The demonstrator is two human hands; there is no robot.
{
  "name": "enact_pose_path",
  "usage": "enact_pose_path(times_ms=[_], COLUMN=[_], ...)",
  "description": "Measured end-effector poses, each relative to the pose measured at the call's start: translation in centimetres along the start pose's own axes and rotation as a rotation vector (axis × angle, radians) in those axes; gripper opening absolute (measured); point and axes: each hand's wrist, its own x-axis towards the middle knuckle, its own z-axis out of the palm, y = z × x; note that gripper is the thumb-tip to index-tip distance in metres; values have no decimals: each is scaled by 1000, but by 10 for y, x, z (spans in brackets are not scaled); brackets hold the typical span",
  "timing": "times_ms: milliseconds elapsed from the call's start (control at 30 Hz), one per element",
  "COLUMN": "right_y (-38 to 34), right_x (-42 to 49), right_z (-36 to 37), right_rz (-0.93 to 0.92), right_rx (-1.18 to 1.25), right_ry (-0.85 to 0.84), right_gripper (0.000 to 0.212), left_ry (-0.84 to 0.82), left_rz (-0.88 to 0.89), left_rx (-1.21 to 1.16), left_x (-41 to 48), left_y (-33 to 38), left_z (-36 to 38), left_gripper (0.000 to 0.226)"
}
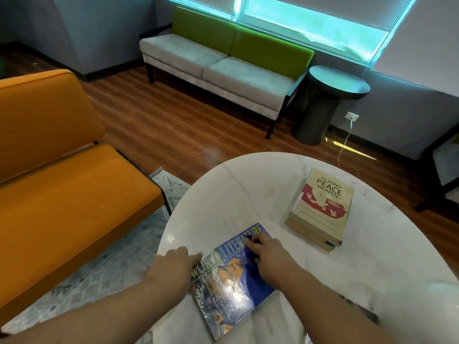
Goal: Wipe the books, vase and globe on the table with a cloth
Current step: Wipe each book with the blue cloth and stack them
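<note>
On the glossy cover, the fingers (253, 242) of the right hand (269, 256) were bent down and bunched on what looked like a dark blue cloth (251, 258). Against the blue print I could not be sure where it ended. The left hand (173, 264) lay at the left edge of the World Literature book (228, 286), its fingers (193, 256) straight and close together, steadying the book rather than gripping it.

The book lay flat and askew near the near-left rim of the round marble table (248, 189), with the rug (119, 264) below. The stack of books (320, 209) sat well apart to the right. No vase or globe was in view.

The main risk, as I judged it, was sliding. The cover and the polished top both looked slick, and the left hand only pressed at one edge. A hard stroke toward that side could push the book past the rim and onto the rug. A stroke against the cover's open edge could also catch it and fold a corner. With cloth and cover so close in colour, patches might be missed.
</note>
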Motion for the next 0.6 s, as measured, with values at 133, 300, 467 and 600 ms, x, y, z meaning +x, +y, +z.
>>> enact_pose_path(times_ms=[133, 300, 467, 600], right_y=[7, -1, 3, -1], right_x=[5, 19, 24, 28], right_z=[-3, -4, -11, -5], right_rz=[-190, -23, -138, -54], right_rx=[-92, -18, -46, -20], right_ry=[-105, -15, -62, 32], right_gripper=[31, 51, 40, 53], left_ry=[-4, -11, -2, 12], left_rz=[15, 29, 29, 25], left_rx=[0, 9, 5, 2], left_x=[-1, 0, -1, -1], left_y=[0, 0, 0, -1], left_z=[-3, -4, -4, -2], left_gripper=[74, 72, 73, 70])
